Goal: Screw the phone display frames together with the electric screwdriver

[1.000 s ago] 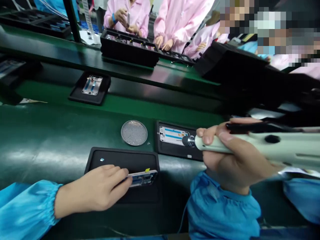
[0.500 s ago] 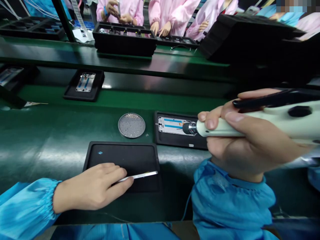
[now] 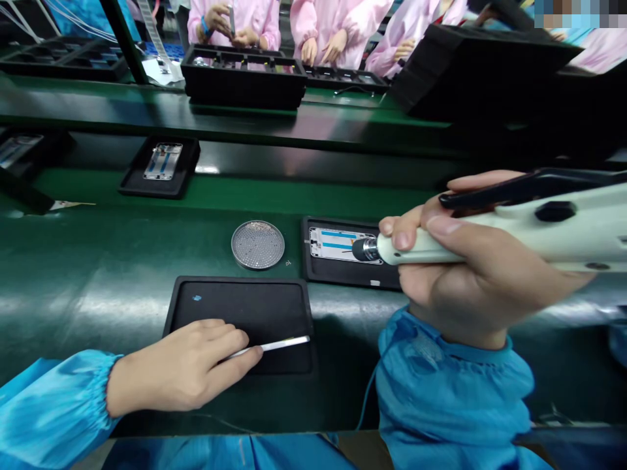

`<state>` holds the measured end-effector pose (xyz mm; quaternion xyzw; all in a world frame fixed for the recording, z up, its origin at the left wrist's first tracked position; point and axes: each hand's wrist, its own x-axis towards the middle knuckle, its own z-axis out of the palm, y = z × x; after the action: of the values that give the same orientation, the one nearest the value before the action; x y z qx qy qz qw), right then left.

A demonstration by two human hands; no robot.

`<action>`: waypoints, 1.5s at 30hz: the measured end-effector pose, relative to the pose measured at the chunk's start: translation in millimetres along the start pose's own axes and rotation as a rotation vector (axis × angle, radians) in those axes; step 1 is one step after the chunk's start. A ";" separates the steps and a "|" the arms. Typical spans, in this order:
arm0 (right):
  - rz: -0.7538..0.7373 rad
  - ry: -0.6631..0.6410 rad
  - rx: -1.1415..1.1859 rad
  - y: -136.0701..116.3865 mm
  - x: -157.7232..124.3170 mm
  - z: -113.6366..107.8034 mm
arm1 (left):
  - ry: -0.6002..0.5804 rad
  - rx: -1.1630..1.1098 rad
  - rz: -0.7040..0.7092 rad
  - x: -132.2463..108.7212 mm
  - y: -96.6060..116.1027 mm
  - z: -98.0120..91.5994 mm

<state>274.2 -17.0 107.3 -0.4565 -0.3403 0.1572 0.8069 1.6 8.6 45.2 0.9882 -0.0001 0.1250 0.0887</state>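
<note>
My left hand (image 3: pixel 191 362) is closed on a thin white phone frame (image 3: pixel 284 343), seen edge-on. It holds the frame tilted over a black tray (image 3: pixel 240 284) in front of me. A small blue piece (image 3: pixel 196 297) lies in that tray. My right hand (image 3: pixel 465 274) wraps round a pale electric screwdriver (image 3: pixel 514 238) with a black lever, its nose pointing left. Behind the screwdriver's tip, another phone frame (image 3: pixel 337 241) with blue strips lies in a second black tray (image 3: pixel 333 272). A round clear dish (image 3: pixel 257 245) of many small screws stands beside this tray.
On the green belt farther back sit a black tray (image 3: pixel 127 186) with a phone frame and, at far left, another. Stacked black trays (image 3: pixel 245 81) stand on the raised ledge; a large dark stack (image 3: pixel 470 78) rises at right. Several people in pink work opposite.
My right hand and the screwdriver have shifted slightly left. The tray on the far belt has moved a little left. My left hand has barely moved. A co-worker's hands opposite have shifted.
</note>
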 end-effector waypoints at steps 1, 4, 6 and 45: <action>-0.001 -0.001 0.003 0.0 0.0 0.2 | -0.004 0.000 0.004 -0.7 0.0 0.5; -0.012 0.005 0.000 0.5 0.3 0.3 | -0.015 0.004 0.014 -2.5 0.5 1.5; -0.004 0.010 -0.002 1.1 0.9 0.0 | -0.024 0.012 0.022 -3.3 0.8 1.9; -0.013 -0.062 0.004 16.4 3.4 -4.0 | -0.015 0.039 0.060 -1.2 2.7 0.9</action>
<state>280.4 -8.9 93.5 -0.4473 -0.3677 0.1666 0.7981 0.6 5.8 44.6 0.9902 -0.0281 0.1201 0.0656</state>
